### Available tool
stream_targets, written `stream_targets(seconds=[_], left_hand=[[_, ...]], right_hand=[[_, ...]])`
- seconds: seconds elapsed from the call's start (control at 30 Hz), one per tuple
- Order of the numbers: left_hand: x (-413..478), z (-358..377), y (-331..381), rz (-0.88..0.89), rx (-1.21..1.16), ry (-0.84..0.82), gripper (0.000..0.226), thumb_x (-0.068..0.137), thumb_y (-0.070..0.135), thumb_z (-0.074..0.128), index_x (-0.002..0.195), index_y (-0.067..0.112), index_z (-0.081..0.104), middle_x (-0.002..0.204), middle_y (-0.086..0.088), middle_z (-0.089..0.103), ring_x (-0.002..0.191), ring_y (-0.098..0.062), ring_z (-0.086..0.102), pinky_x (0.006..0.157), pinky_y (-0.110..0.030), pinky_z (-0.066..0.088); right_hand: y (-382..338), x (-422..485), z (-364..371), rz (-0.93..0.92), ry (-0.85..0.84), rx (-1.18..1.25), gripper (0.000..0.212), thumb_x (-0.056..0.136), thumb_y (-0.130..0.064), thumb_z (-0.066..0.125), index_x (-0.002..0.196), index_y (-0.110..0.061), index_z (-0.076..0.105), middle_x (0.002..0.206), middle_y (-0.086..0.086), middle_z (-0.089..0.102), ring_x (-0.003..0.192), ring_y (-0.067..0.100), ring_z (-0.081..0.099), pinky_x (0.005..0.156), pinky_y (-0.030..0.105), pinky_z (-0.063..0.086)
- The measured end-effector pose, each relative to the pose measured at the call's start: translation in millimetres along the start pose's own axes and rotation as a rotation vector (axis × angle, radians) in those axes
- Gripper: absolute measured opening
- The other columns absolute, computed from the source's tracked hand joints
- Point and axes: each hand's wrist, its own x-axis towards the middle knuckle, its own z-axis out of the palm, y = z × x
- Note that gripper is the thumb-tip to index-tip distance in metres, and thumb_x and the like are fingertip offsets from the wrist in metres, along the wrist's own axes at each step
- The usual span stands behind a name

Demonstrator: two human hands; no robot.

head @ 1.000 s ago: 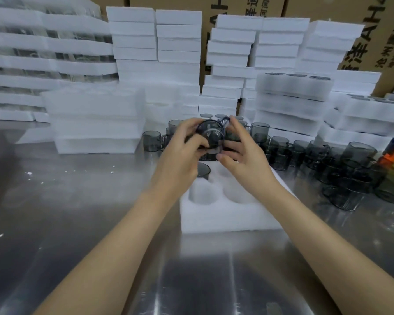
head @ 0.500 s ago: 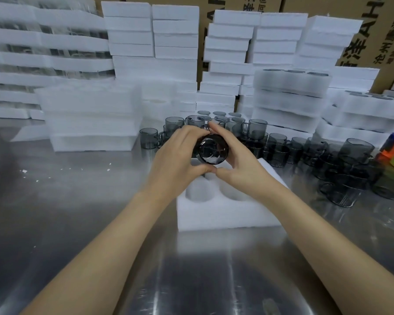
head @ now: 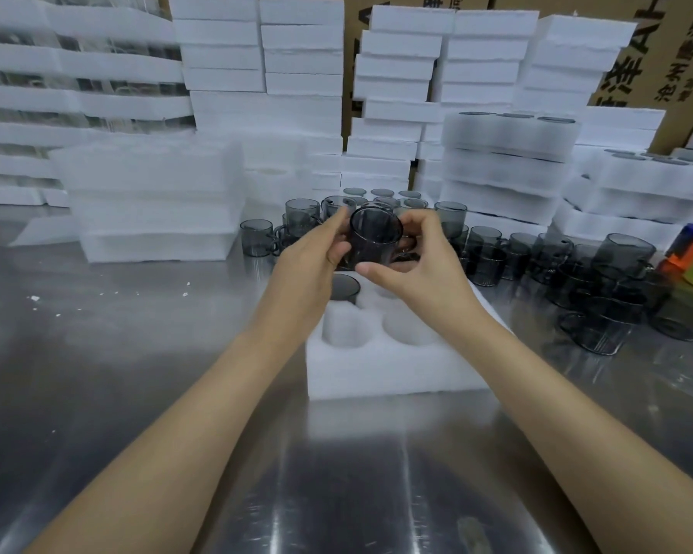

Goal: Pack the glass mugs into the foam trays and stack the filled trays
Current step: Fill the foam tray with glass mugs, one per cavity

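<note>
- Empty foam stack (head: 153, 201), beyond and left of the foam tray (head: 393, 365): we judge it is spare stock, parked clear of the working lane.
- Steel table (head: 137, 353), left of the foam tray: bare metal with a few foam crumbs, so there is open room to slide that way.
- Left hand (head: 309, 265), over the tray's far-left part: fingers curled round the left side of the held mug (head: 375, 237).
- Seated mug (head: 344, 289), in the tray's far-left pocket, just under the left hand: we take it that filling starts at the far side.
- The held mug is in the air above the tray's far half, tilted, mouth partly towards us, and not yet in a pocket.
- Right hand (head: 425, 269), over the tray's far-right part: thumb and fingers pinch the mug's right side. Two hands likely steady the slippery glass.
- The two near pockets are empty; the pockets under the hands are hidden.
- Loose mugs (head: 601, 313), right of and beyond the tray, packed tight: little room there, and an elbow could knock them.
- Filled trays (head: 509, 153), beyond and right of the tray, are stacked, likely the drop spot.
- The table edge is not visible.
</note>
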Motion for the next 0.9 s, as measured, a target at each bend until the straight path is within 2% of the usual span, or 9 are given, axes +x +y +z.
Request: stream_targets(seconds=[0.07, 0.13, 0.23, 0.33, 0.5, 0.6, 0.7, 0.9], left_hand=[[0.5, -1.4, -0.2, 0.059, 0.037, -0.007, 0.038, 0.096, -0.004, 0.046, 0.134, 0.000, 0.050, 0.120, -0.002, 0.060, 0.105, -0.002, 0.054, 0.093, -0.006, 0.038], [0.3, -1.7, 0.2, 0.102, 0.023, -0.023, 0.037, 0.094, -0.006, 0.048, 0.131, -0.005, 0.051, 0.119, -0.001, 0.057, 0.108, 0.002, 0.050, 0.094, -0.004, 0.036], [-1.0, 0.6, 0.4, 0.107, -0.001, -0.033, 0.038, 0.094, -0.005, 0.049, 0.132, -0.003, 0.050, 0.119, 0.000, 0.057, 0.111, -0.001, 0.052, 0.097, -0.011, 0.041], [-1.9, 1.1, -4.7, 0.017, 0.007, 0.023, 0.034, 0.097, 0.005, 0.050, 0.131, 0.002, 0.054, 0.121, -0.001, 0.061, 0.110, -0.009, 0.058, 0.097, -0.018, 0.044], [-2.3, 0.8, -18.6, -0.116, 0.064, 0.148, 0.030, 0.101, 0.013, 0.043, 0.127, 0.007, 0.057, 0.114, -0.002, 0.065, 0.108, -0.016, 0.059, 0.096, -0.028, 0.044], [-4.6, 1.2, -31.0, -0.199, 0.060, 0.195, 0.030, 0.101, 0.012, 0.039, 0.124, 0.006, 0.057, 0.112, -0.004, 0.065, 0.108, -0.019, 0.059, 0.096, -0.034, 0.045], [-7.9, 1.0, -48.6, -0.284, 0.112, 0.196, 0.031, 0.100, 0.008, 0.037, 0.123, 0.003, 0.058, 0.112, -0.007, 0.064, 0.109, -0.023, 0.057, 0.095, -0.038, 0.044], [-10.8, 0.0, -82.1, -0.461, 0.280, 0.070, 0.032, 0.097, 0.002, 0.040, 0.124, 0.000, 0.056, 0.123, -0.017, 0.054, 0.120, -0.028, 0.047, 0.098, -0.028, 0.034]], right_hand=[[-0.8, -0.9, -0.8, -0.031, -0.018, -0.061, 0.064, 0.069, -0.025, 0.084, 0.121, -0.029, 0.046, 0.116, -0.006, 0.053, 0.101, -0.005, 0.052, 0.080, 0.011, 0.048], [-4.0, -2.3, -1.2, -0.091, -0.049, -0.170, 0.070, 0.070, -0.030, 0.082, 0.131, -0.031, 0.048, 0.120, -0.005, 0.052, 0.106, -0.007, 0.049, 0.087, 0.009, 0.043], [-8.7, -3.1, -2.6, -0.119, 0.043, -0.302, 0.062, 0.071, -0.046, 0.076, 0.127, -0.034, 0.053, 0.115, -0.012, 0.059, 0.104, 0.002, 0.056, 0.090, 0.031, 0.049], [-6.6, -0.8, -7.7, -0.020, 0.120, -0.419, 0.065, 0.072, -0.058, 0.070, 0.130, -0.036, 0.052, 0.111, -0.012, 0.058, 0.103, 0.007, 0.055, 0.086, 0.035, 0.049], [5.7, -3.0, -5.0, 0.094, -0.126, -0.725, 0.073, 0.079, -0.068, 0.056, 0.142, -0.035, 0.038, 0.119, -0.005, 0.051, 0.109, 0.018, 0.054, 0.076, 0.033, 0.044], [7.0, -2.0, -4.9, 0.062, -0.154, -0.772, 0.074, 0.083, -0.067, 0.051, 0.146, -0.033, 0.031, 0.121, -0.002, 0.048, 0.108, 0.020, 0.053, 0.072, 0.032, 0.042], [5.9, -1.2, -6.0, 0.026, -0.193, -0.835, 0.073, 0.086, -0.064, 0.048, 0.148, -0.034, 0.026, 0.126, 0.001, 0.047, 0.117, 0.022, 0.047, 0.083, 0.035, 0.045], [4.6, -2.7, -4.1, 0.028, -0.345, -1.005, 0.068, 0.093, -0.060, 0.036, 0.151, -0.030, 0.019, 0.140, 0.004, 0.041, 0.125, 0.026, 0.036, 0.094, 0.038, 0.036]])
